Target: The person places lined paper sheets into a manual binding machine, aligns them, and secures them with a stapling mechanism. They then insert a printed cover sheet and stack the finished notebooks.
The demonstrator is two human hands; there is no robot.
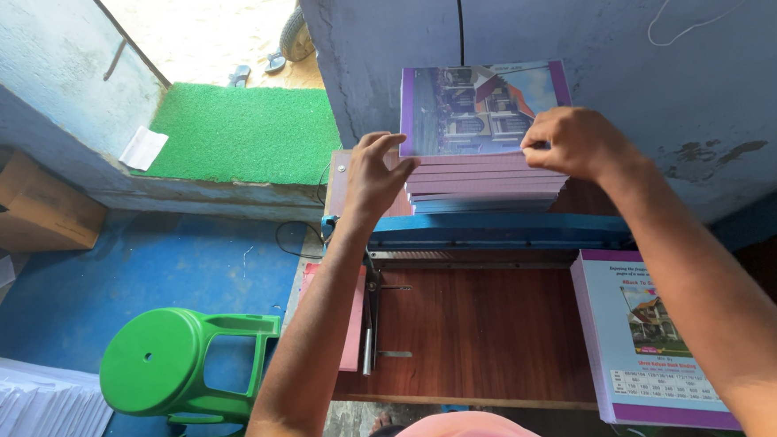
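Observation:
A tall stack of purple-edged booklets [484, 187] with a building photo on the top cover stands at the far end of a brown wooden table [483, 329], against the blue wall. My left hand [374, 173] presses against the stack's left side, fingers curled over the top corner. My right hand [575, 142] grips the near right corner of the top booklet [480, 107]. A blue metal bar of a paper cutter [496, 232] runs across the table just in front of the stack.
A second stack of purple-bordered booklets [647, 338] lies at the table's right near edge. A green plastic stool [179, 362] stands on the blue floor at left, beside white paper sheets [27, 415]. A cardboard box [33, 206] and green doormat [242, 133] lie beyond.

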